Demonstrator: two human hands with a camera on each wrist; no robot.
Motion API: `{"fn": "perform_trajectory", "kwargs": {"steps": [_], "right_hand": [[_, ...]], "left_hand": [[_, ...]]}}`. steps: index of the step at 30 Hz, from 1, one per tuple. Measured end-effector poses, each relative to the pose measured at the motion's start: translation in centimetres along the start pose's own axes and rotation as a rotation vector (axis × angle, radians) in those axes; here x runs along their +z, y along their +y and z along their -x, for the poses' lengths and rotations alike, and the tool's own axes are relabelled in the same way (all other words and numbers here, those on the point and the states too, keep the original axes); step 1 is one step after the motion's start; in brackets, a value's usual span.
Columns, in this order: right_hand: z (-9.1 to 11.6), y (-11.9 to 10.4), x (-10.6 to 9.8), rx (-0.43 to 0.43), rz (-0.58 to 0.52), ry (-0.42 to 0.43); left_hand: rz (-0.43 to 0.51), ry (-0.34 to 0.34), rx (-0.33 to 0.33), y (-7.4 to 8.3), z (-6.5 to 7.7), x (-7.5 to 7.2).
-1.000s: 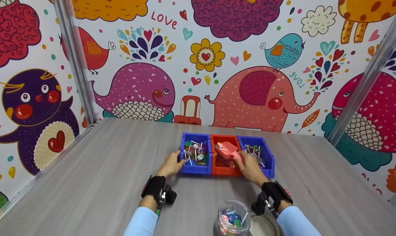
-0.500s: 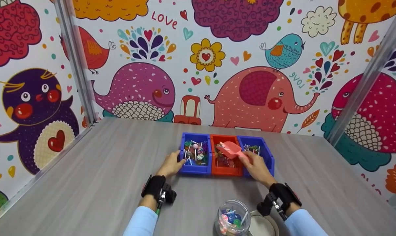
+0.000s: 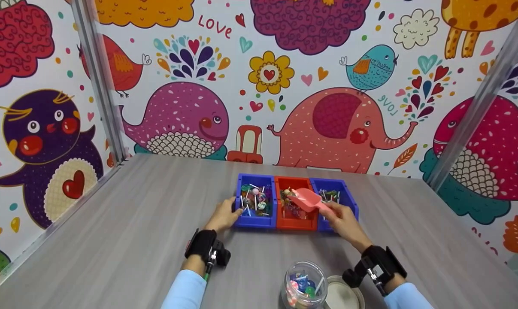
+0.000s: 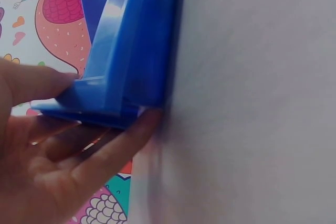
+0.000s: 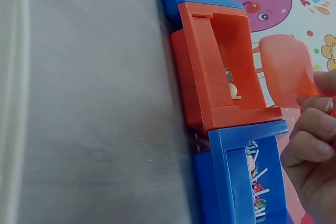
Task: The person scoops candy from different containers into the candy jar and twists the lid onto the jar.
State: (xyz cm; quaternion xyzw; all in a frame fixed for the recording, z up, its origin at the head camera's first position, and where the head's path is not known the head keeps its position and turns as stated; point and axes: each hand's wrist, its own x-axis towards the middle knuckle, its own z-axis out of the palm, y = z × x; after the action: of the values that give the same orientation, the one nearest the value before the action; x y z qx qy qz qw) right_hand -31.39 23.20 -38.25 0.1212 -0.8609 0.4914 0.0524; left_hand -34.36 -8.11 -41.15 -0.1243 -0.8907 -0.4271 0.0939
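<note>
My left hand [image 3: 222, 216] holds the near left corner of the left blue bin [image 3: 255, 222]. In the left wrist view, the thumb lies over the bin's rim and the fingers reach along its outer side. My right hand [image 3: 344, 221] grips the handle of a pink scoop [image 3: 309, 200], raised over the red bin [image 3: 294, 224]. A white stick shows in the scoop's bowl. Wrapped candies and lollipops lie in the red bin, and the left bin holds several lollipops. The right blue bin [image 3: 352, 210], partly hidden by the right hand, also has lollipops in it.
A clear jar [image 3: 324, 296] partly filled with colourful candies stands at the table's near edge. Beside it lies a round pale lid [image 3: 341, 295], close to the right wrist's camera. Patterned walls [image 3: 267, 38] enclose the grey table [image 3: 164, 193].
My right hand has moved right and a little toward me, carrying the scoop from the red bin's middle to its right side. The left hand and the bins have stayed in place.
</note>
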Motion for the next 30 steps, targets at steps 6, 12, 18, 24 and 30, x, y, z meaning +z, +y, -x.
{"fn": "perform_trajectory", "kwargs": {"steps": [6, 12, 18, 24, 30], "right_hand": [[0.6, -0.2, -0.5, 0.065, -0.064, 0.022], [1.4, -0.4, -1.1, 0.038, -0.079, 0.079], [2.6, -0.9, -2.0, -0.018, -0.106, 0.075], [3.5, -1.3, -2.8, -0.046, -0.132, 0.036], [4.5, -1.7, -3.3, -0.060, -0.172, 0.008]], "left_hand": [[-0.001, 0.004, 0.006, -0.1, 0.0, 0.0], [-0.009, -0.004, -0.011, -0.1, 0.0, 0.0], [-0.005, -0.006, -0.005, -0.1, -0.1, 0.0], [0.001, -0.006, -0.002, -0.2, -0.2, -0.1], [-0.024, -0.006, -0.004, -0.1, -0.2, 0.0]]}}
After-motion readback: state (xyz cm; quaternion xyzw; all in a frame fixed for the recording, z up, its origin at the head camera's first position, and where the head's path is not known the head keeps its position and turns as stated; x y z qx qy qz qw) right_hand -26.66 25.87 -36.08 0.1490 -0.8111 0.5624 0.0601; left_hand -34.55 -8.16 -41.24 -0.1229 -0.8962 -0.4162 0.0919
